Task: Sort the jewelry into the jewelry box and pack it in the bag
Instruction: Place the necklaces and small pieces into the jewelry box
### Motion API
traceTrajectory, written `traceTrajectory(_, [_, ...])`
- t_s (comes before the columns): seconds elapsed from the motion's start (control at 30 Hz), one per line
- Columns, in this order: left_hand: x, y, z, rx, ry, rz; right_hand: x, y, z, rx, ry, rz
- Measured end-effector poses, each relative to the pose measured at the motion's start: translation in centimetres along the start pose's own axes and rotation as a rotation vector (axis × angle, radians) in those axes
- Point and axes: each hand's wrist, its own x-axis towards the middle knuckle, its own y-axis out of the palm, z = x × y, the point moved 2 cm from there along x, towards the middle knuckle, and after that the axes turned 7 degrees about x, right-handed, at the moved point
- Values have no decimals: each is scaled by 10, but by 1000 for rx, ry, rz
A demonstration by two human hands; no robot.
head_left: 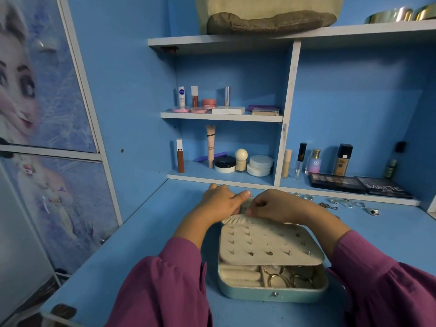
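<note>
Hands, two: left grip [220, 199] and right grip [271, 205] pinch one jewelry box's [273, 289] far edge.

matt cream fabric earring panel [269, 244], shiny metal rings [349, 203]

The desk [146, 244] and the shelf wall are plain blue, with white shelf edges [221, 116]. The jewelry box [273, 294] has a pale teal shell and a cream earring panel [269, 244] dotted with small dark studs. Both sleeves [165, 291] are magenta. The bag [269, 17] on top looks beige with an olive-brown bottom, though it is dim. The cupboard door [40, 95] carries an icy blue cartoon print.
</note>
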Motion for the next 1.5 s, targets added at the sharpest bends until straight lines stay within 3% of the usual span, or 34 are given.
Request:
traceTrajectory(0.1, [-3, -8, -1, -37, 15, -75, 0, 2, -2, -17, 14, 6])
traceTrajectory(0.53, [5, 9, 0, 13, -1, 39, 0, 0, -1, 40, 32, 27])
traceTrajectory(0.73, [2, -2, 4, 65, 2, -74, 0, 2, -1, -13, 67, 21])
traceTrajectory(1.0, [-2, -1, -1, 80, -5, -26, 4, 4, -2, -56, 80, 9])
traceTrajectory(1.3, [-7, -5, -5, -244, -13, -160, -12, -42, -38, 273, 54, -258])
traceTrajectory(1.5, [-8, -2, -12, -441, -26, -183, -13, -52, -79, 36, 293, -223])
